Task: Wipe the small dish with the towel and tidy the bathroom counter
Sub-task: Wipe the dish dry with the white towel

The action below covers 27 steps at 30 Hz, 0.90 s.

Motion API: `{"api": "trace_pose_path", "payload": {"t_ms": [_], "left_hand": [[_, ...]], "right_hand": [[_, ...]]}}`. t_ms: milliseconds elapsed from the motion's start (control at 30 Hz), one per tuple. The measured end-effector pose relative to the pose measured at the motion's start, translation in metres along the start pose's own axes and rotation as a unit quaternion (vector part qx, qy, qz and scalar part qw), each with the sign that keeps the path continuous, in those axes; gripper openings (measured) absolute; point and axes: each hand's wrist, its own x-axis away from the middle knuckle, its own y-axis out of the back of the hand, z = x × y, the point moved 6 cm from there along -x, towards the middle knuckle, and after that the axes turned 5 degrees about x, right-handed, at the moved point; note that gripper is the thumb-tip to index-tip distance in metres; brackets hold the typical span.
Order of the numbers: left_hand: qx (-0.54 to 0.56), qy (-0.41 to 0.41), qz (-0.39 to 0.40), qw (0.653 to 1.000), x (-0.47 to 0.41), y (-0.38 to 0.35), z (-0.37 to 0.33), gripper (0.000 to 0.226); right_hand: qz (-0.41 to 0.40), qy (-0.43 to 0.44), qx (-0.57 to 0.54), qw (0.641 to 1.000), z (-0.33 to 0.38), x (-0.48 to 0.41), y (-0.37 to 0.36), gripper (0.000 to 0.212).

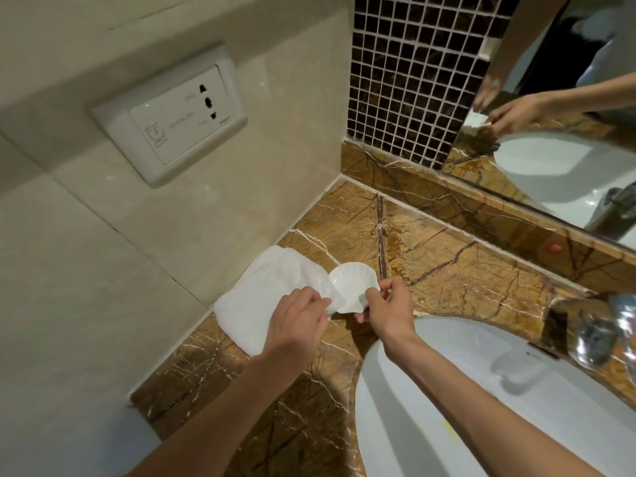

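A small white shell-shaped dish (351,282) is held just above the brown marble counter (447,266), tilted toward me. My right hand (387,304) pinches its right rim with thumb and fingers. A white folded towel (265,297) lies on the counter against the left wall. My left hand (297,318) rests on the towel and grips its right edge, which is lifted against the dish's left side. My hands hide part of the dish's lower rim.
A white oval sink (464,401) is set into the counter at the lower right, with a chrome faucet (599,328) behind it. A mirror (568,132) and a dark mosaic strip (406,80) back the counter. A wall socket (172,115) is on the left wall.
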Motion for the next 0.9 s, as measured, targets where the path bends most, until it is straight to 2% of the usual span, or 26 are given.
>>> {"api": "trace_pose_path", "payload": {"t_ms": [233,367,500,767,900], "left_hand": [[0.055,0.017,0.017,0.998,-0.006,-0.006,0.0,0.035],[0.034,0.039,-0.009,0.999,-0.009,-0.006,0.006,0.04],[0.025,0.009,0.002,1.0,-0.008,-0.009,0.001,0.038],[0.05,-0.051,0.007,0.997,-0.004,-0.002,-0.003,0.035],[0.044,-0.104,-0.034,0.993,0.003,0.004,-0.005,0.031]], "right_hand": [[-0.01,0.038,0.004,0.999,0.0,0.006,-0.004,0.011],[0.0,0.11,0.033,0.993,0.005,0.015,-0.012,0.023],[0.001,0.147,0.064,0.987,0.012,0.02,-0.014,0.027],[-0.018,0.141,0.059,0.988,0.018,0.011,-0.013,0.023],[-0.039,0.086,0.011,0.995,0.013,0.001,-0.012,0.019]]}}
